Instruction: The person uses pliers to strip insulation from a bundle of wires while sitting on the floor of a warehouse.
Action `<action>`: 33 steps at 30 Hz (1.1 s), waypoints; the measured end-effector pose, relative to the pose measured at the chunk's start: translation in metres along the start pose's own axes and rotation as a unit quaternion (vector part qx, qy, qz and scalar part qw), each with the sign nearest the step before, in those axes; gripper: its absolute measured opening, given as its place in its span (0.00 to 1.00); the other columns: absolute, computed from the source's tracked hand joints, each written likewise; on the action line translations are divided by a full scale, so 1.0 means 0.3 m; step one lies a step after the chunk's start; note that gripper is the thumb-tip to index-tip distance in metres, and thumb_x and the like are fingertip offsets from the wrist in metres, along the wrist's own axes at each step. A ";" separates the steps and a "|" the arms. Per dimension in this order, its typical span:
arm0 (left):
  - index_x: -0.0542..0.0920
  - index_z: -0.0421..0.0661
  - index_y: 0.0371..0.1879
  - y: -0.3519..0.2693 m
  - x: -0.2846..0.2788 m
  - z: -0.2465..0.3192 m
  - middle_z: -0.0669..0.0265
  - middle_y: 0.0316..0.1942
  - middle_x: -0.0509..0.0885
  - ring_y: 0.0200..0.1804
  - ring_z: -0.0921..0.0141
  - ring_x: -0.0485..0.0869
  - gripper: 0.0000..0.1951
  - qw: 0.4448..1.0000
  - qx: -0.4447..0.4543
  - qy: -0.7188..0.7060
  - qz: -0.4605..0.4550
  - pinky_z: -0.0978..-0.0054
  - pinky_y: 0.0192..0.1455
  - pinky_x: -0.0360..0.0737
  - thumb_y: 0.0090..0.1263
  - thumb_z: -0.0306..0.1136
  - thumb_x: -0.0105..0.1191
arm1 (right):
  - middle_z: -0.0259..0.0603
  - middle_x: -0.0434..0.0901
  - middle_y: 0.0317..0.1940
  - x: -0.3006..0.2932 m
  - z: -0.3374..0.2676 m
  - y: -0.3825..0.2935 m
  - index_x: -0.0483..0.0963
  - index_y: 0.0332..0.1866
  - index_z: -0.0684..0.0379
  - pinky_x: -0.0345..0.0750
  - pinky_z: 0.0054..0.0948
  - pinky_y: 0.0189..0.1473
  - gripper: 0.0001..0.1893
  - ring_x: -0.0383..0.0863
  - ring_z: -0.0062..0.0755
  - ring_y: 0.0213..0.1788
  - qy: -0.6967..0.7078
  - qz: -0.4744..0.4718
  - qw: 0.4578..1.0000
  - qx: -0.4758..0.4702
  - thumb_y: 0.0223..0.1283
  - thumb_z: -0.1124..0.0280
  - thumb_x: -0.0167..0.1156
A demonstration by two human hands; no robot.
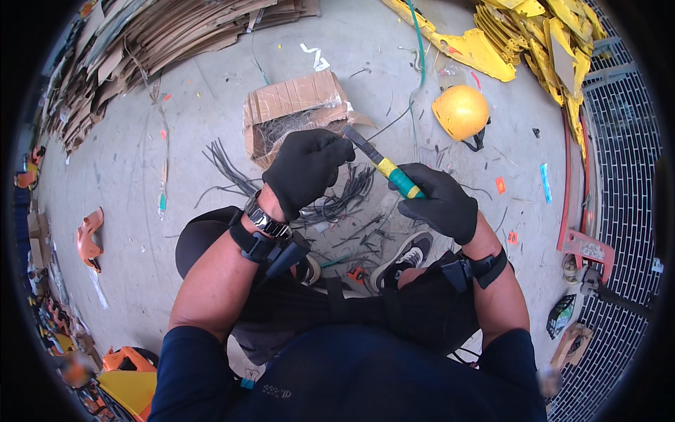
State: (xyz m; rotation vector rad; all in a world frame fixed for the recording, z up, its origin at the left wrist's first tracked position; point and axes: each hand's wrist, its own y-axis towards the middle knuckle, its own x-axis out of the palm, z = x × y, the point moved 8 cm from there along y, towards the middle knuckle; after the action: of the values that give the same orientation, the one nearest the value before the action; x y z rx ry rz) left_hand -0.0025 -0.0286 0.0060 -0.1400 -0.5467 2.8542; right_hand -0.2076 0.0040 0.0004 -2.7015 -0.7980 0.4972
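My right hand (440,203), in a black glove, grips the handle of a cutting tool (399,179) wrapped in teal and yellow tape. Its dark, ridged head points up and left, close to the fingertips of my left hand. My left hand (310,166), also gloved in black, is closed with thumb and forefinger pinched on a thin dark cable (390,124). That cable passes behind the tool's head; its end in my fingers is hidden. Below my hands lies a loose bundle of dark cable pieces (343,203). More cable lengths (232,169) fan out left of my left hand.
Beyond my hands sits an open cardboard box (295,97) with tangled thin strands inside. A yellow helmet (461,112) lies to the right. Flattened cardboard (174,37) is stacked at upper left, yellow plastic parts (559,47) at upper right. A green cord (420,47) crosses the floor.
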 end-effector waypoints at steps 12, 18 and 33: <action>0.84 0.40 0.38 -0.004 0.021 0.003 0.71 0.18 0.78 0.19 0.82 0.73 0.11 0.999 -0.018 0.047 -0.007 0.82 0.21 0.68 0.72 0.36 0.55 | 0.35 0.77 0.39 0.011 -0.046 0.006 0.73 0.49 0.62 0.76 0.26 0.43 0.15 0.77 0.23 0.39 -0.086 0.025 0.994 -0.064 0.56 0.75 0.63; 0.83 0.39 0.38 0.000 0.019 0.009 0.70 0.21 0.79 0.20 0.80 0.73 0.11 1.000 -0.003 -0.029 -0.008 0.83 0.22 0.68 0.72 0.35 0.55 | 0.38 0.78 0.35 0.001 -0.054 0.002 0.70 0.47 0.60 0.76 0.31 0.42 0.15 0.78 0.26 0.37 -0.113 0.067 0.991 -0.039 0.55 0.73 0.64; 0.84 0.39 0.37 -0.002 0.033 0.006 0.71 0.20 0.78 0.20 0.80 0.72 0.09 0.999 0.036 -0.020 -0.022 0.82 0.23 0.68 0.71 0.33 0.57 | 0.41 0.81 0.42 0.028 -0.023 0.007 0.69 0.54 0.62 0.77 0.30 0.48 0.20 0.82 0.28 0.46 0.005 0.008 0.997 -0.078 0.54 0.78 0.58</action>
State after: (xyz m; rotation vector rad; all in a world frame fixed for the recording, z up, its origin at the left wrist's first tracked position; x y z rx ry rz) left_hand -0.0123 -0.0261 0.0073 -0.0580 -0.4488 2.8344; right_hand -0.1973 0.0059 0.0039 -2.8535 -0.8457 0.4404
